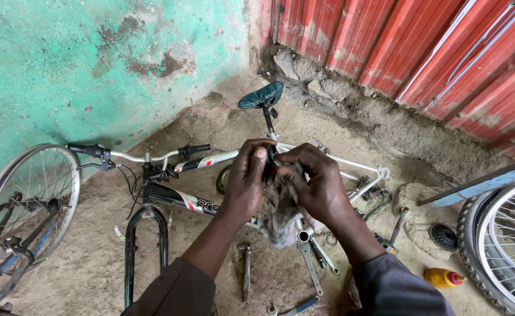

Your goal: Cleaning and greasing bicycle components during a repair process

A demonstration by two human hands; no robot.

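Left hand (247, 178) and right hand (311, 181): together, both gripping a small dark part (271, 159) and rag (281, 221); above bike frame (182, 200), wrenches (310, 263).

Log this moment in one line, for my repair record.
left hand: grips small dark part | right hand: rubs it with grey rag | below: wheelless bicycle frame

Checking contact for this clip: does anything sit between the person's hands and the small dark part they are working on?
Partly. The left hand grips the small dark part directly at its top. A dirty grey rag lies between the right hand and the part, hanging below both hands. How far the rag wraps the part cannot be seen.
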